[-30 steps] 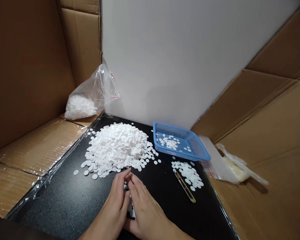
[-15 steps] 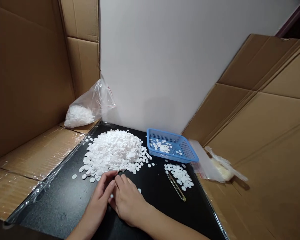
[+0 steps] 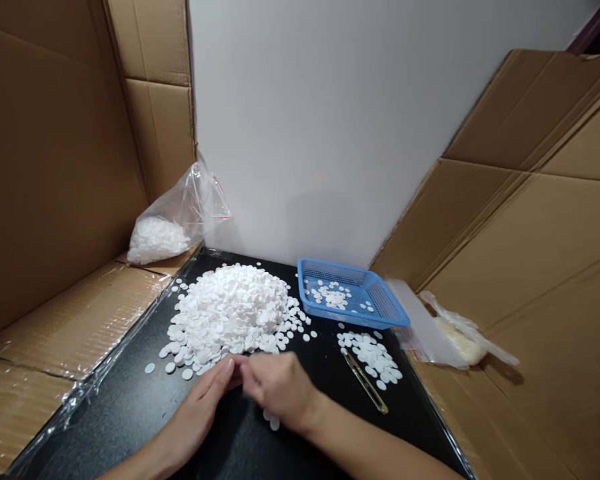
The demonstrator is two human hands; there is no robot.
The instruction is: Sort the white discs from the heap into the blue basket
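A large heap of small white discs (image 3: 237, 310) lies on the black tabletop (image 3: 105, 413). In front of it my left hand (image 3: 207, 393) is closed, thumb and fingertips pressed together by the heap's near edge. Whatever those fingers pinch is hidden. Fingers curled in, my right hand (image 3: 283, 390) meets the left fingertips; it is slightly blurred and I cannot make out what is in it. A few loose white discs (image 3: 274, 423) lie on the table just under the right hand.
A blue mesh basket (image 3: 353, 320) with some discs stands back right. Nearer are a smaller disc pile (image 3: 373, 357) and a utility knife (image 3: 365, 383). A clear bag (image 3: 163, 237) of white pieces sits back left; another plastic bag (image 3: 463, 337) lies right. Cardboard panels (image 3: 555, 267) flank the table.
My right hand has lifted and turned, its fingers curling more at the left fingertips. Loose discs under it now show. The whole view has shifted slightly.
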